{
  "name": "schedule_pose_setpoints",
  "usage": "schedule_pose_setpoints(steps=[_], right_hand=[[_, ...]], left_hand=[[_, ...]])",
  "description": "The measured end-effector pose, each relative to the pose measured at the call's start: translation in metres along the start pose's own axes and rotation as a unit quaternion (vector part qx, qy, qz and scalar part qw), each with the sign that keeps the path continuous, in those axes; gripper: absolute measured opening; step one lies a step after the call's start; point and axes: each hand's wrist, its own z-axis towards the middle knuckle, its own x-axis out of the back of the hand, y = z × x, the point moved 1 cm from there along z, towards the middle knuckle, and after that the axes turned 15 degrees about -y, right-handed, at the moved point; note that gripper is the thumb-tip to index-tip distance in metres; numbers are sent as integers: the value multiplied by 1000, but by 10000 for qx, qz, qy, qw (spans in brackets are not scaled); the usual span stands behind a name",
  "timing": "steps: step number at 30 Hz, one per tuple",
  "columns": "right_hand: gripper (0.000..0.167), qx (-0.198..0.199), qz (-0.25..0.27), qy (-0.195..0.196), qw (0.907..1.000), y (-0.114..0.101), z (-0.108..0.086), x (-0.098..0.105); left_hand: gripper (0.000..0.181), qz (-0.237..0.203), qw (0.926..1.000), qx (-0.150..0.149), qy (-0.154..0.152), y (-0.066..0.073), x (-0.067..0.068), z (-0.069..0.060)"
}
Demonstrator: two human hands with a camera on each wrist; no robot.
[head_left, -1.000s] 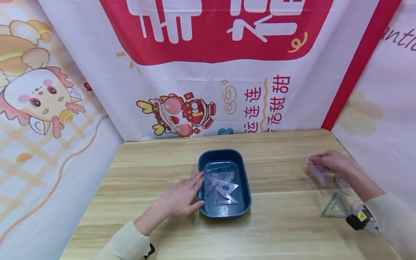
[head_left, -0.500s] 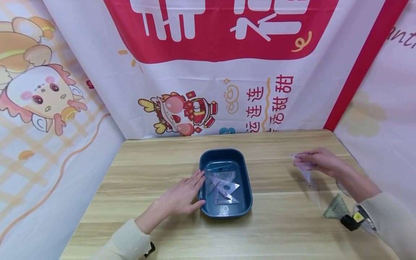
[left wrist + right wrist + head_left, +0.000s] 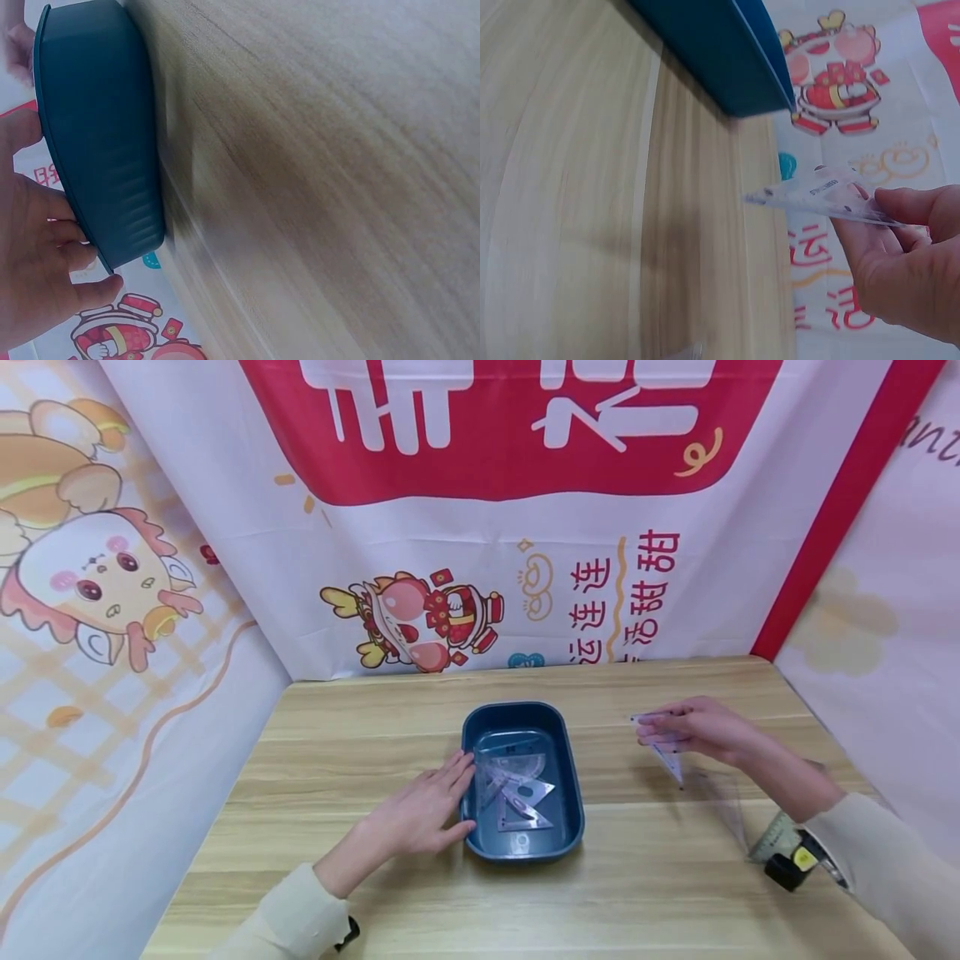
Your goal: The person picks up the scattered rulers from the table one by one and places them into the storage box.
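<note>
A dark blue bin stands mid-table with several clear rulers lying in it, one with a curved scale. My left hand lies along the bin's left rim, fingers nearly straight and touching it; the left wrist view shows the fingertips of this hand at the edge of the bin. My right hand, right of the bin and raised over the table, pinches a clear triangular ruler. Thumb and fingers hold that triangle by one side in the right wrist view.
A clear sheet-like piece and a greenish triangle lie on the table at the right, near my right forearm. A black and yellow device is at the right wrist. Printed cloths hang behind and at both sides.
My right hand has moved left toward the bin, carrying the clear triangle off the right part of the table. The left hand has stayed at the bin's rim.
</note>
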Motion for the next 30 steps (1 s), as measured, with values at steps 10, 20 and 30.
schedule_pose_setpoints(steps=[10,20,30], right_hand=[[47,-79,-638,-257,9976,-16,22,-26],[37,165,-827,-720,9938,-34,44,-59],[28,30,-930,-820,9923,-48,66,-83]], left_hand=[[83,-23,10000,-16,-19,1,-1,0],[82,-4,10000,-53,24,1,1,-1],[83,-12,10000,-20,-80,1,2,-1]])
